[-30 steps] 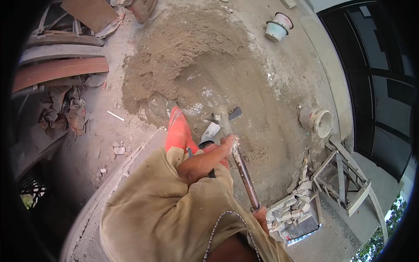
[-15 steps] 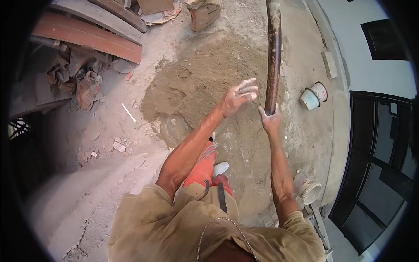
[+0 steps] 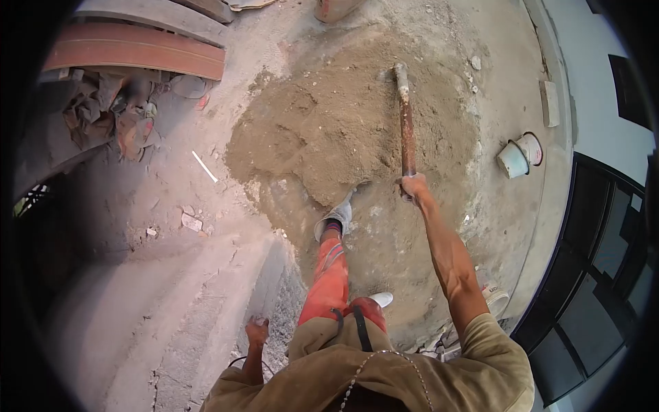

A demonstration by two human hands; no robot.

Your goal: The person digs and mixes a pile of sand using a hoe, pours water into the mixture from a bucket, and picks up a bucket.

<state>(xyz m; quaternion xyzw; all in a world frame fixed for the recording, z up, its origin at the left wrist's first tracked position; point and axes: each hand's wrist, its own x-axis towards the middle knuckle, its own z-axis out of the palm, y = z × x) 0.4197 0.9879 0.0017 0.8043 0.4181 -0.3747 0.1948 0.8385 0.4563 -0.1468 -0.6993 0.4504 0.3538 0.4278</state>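
My right hand (image 3: 412,185) is wrapped round the near end of the brown handle of a hoe (image 3: 407,134). The pale, crusted socket at the hoe's far end rests at the sand pile (image 3: 329,123); no blade shows, so it seems buried. My left hand (image 3: 257,331) is away from the handle, low by my left hip over the concrete edge, fingers curled in, with nothing visible in them. My left shoe (image 3: 336,216), dusted grey, stands against the near edge of the pile. My other shoe (image 3: 382,299) is farther back on the mixing floor.
Two nested buckets (image 3: 518,156) lie tipped on the right, near a pale block (image 3: 548,103). Another bucket (image 3: 495,299) is by my right arm. Red-brown boards (image 3: 137,49) and crumpled paper bags (image 3: 134,127) are at left. A sack (image 3: 336,8) stands beyond the pile.
The hoe has swung down, its far end coming to the pile. My left hand has dropped from near the handle to my left side. My left foot has come forward to the pile.
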